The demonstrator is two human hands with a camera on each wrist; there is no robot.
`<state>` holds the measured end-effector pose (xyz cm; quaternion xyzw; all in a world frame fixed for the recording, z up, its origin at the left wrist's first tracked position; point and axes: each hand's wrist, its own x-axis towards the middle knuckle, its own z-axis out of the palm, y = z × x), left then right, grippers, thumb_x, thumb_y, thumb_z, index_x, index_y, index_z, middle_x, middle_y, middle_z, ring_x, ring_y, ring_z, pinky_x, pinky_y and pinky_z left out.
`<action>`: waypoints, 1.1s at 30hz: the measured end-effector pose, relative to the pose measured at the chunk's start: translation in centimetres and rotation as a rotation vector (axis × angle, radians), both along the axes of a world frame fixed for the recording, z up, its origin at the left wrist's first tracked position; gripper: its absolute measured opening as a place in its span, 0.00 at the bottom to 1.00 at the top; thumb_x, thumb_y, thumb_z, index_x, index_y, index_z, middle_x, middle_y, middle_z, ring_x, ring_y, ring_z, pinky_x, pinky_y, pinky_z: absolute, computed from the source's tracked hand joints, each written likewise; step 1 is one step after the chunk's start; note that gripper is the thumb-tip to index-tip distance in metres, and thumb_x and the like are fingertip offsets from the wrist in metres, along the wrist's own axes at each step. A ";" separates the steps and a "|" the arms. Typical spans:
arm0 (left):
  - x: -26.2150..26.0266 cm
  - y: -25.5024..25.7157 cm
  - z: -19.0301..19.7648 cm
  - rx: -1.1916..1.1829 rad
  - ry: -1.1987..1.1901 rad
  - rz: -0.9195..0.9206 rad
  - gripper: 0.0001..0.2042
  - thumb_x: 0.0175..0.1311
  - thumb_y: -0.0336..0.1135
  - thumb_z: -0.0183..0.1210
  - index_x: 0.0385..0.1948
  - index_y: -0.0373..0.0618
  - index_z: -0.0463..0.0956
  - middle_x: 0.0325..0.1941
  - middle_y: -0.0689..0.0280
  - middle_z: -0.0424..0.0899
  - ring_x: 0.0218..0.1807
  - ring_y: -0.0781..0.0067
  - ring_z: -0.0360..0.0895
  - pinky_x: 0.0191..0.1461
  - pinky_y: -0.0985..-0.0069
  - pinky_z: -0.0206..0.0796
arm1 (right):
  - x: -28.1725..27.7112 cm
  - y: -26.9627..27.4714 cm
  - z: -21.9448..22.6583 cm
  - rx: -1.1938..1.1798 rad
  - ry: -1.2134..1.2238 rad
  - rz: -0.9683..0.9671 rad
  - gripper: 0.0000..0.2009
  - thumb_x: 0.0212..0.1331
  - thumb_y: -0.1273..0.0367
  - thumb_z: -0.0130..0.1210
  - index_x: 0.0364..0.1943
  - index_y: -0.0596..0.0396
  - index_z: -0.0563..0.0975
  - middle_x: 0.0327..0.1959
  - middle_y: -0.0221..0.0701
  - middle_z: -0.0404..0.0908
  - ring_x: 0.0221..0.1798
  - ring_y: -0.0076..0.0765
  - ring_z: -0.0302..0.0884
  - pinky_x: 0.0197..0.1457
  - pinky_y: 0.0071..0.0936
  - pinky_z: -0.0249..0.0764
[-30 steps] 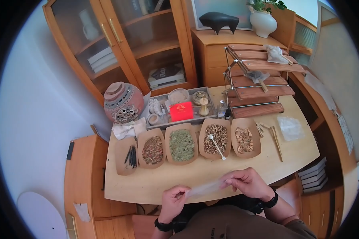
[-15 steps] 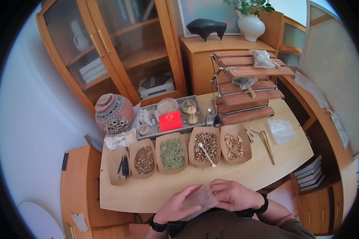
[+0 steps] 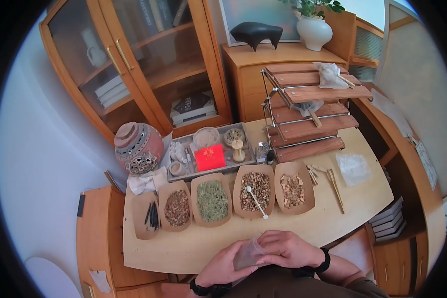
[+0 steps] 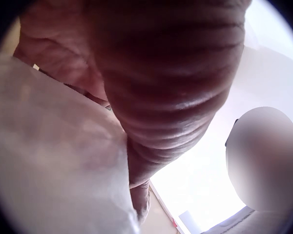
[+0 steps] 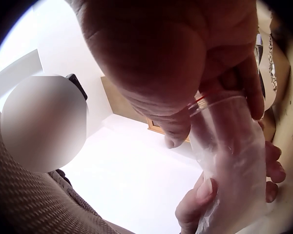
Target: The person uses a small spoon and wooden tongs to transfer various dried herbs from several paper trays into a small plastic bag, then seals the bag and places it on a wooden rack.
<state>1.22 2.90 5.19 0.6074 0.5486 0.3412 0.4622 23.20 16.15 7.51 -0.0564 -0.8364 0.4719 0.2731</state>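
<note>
Close to my body at the table's front edge, my left hand (image 3: 223, 265) holds a translucent white bag (image 3: 248, 254), thumb on one side and fingers on the other. My right hand (image 3: 293, 248) grips the bag about its rim. In the right wrist view the bag (image 5: 232, 161) stands with a round, opened mouth, right thumb and fingers at either side of the rim. The bag's inside is mostly hidden. Paper trays line the table beyond: black sticks (image 3: 152, 216), reddish-brown bits (image 3: 178, 207), green dried herb (image 3: 212, 201), brown pieces with a white spoon (image 3: 256, 201), and pale chips (image 3: 291, 190).
Wooden tongs (image 3: 336, 191) and clear bags (image 3: 353, 170) lie at the right of the table. A slatted wooden rack (image 3: 308, 126) bears small filled bags. Behind the trays stand a grey tray (image 3: 184, 176) with a red packet (image 3: 210, 157) and a clay pot (image 3: 139, 146).
The bag was stretched flat between both hands; now its mouth is rounded. My left hand has closed around its body, and my right hand has come in to the rim.
</note>
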 end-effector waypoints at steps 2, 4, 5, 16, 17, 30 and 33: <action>0.0 0.4 0.4 0.000 0.018 0.013 0.34 0.64 0.44 0.76 0.67 0.36 0.72 0.58 0.51 0.86 0.60 0.54 0.86 0.65 0.62 0.76 | 0.0 0.6 -0.5 0.007 -0.038 -0.019 0.10 0.64 0.66 0.71 0.38 0.59 0.84 0.35 0.38 0.83 0.43 0.50 0.83 0.47 0.41 0.81; -0.1 0.9 0.3 0.001 0.037 0.027 0.31 0.65 0.43 0.75 0.65 0.35 0.73 0.55 0.52 0.88 0.58 0.56 0.87 0.63 0.63 0.77 | -0.1 1.1 -1.0 0.015 -0.077 -0.037 0.09 0.63 0.68 0.72 0.37 0.59 0.84 0.33 0.38 0.83 0.40 0.51 0.83 0.43 0.42 0.80; -0.2 0.9 -0.2 -0.043 -0.034 0.043 0.29 0.67 0.41 0.73 0.65 0.35 0.74 0.54 0.53 0.88 0.56 0.59 0.88 0.62 0.64 0.77 | -0.1 1.3 -1.3 0.014 -0.133 -0.061 0.10 0.62 0.68 0.73 0.36 0.59 0.83 0.33 0.38 0.83 0.39 0.50 0.82 0.42 0.42 0.80; -1.2 2.1 -2.7 -0.123 -0.323 0.015 0.21 0.74 0.30 0.66 0.65 0.35 0.77 0.54 0.66 0.87 0.54 0.79 0.83 0.59 0.78 0.76 | -0.1 3.8 -1.1 0.059 -0.087 -0.116 0.15 0.58 0.65 0.77 0.46 0.54 0.89 0.38 0.33 0.86 0.42 0.43 0.84 0.45 0.36 0.81; -1.0 2.2 -1.3 -0.104 -0.355 0.062 0.17 0.74 0.29 0.65 0.61 0.36 0.78 0.52 0.66 0.87 0.52 0.78 0.83 0.57 0.75 0.76 | -0.5 3.5 -0.4 0.052 -0.066 -0.156 0.14 0.59 0.63 0.76 0.46 0.52 0.88 0.42 0.33 0.84 0.46 0.42 0.83 0.47 0.36 0.81; -2.6 -0.2 -1.3 -0.060 -0.438 0.082 0.12 0.74 0.32 0.65 0.54 0.41 0.80 0.47 0.70 0.84 0.48 0.77 0.79 0.56 0.75 0.73 | -3.0 -0.2 -1.6 -0.143 -0.126 -0.111 0.18 0.60 0.62 0.77 0.52 0.51 0.87 0.65 0.38 0.77 0.64 0.44 0.77 0.68 0.41 0.76; -3.1 -1.2 -1.3 -0.076 -0.470 0.122 0.12 0.74 0.32 0.65 0.54 0.40 0.80 0.45 0.71 0.84 0.47 0.78 0.79 0.54 0.76 0.73 | -4.7 -0.6 -2.2 -0.175 -0.134 -0.077 0.14 0.61 0.65 0.75 0.49 0.52 0.88 0.63 0.37 0.78 0.61 0.42 0.79 0.67 0.39 0.77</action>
